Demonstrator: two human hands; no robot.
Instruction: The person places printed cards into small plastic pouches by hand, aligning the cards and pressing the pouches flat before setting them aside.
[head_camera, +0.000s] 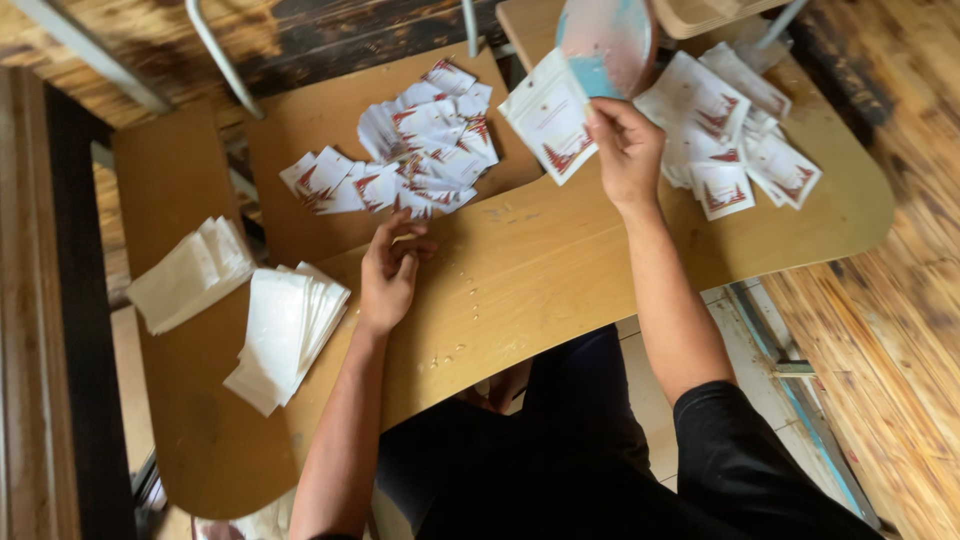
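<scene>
My right hand (625, 150) is raised over the wooden desk (560, 270) and grips a small stack of white packets with red print (548, 118). My left hand (390, 265) rests on the desk with fingers loosely apart, holding nothing, just below a scattered pile of the same printed packets (410, 150). Another heap of printed packets (735, 135) lies to the right of my right hand.
Two stacks of plain white pouches (285, 330) (190, 272) lie on the left part of the desk. A round pink and blue object (605, 40) stands at the far edge. Metal chair legs (220, 55) and wooden floor (880, 330) surround the desk.
</scene>
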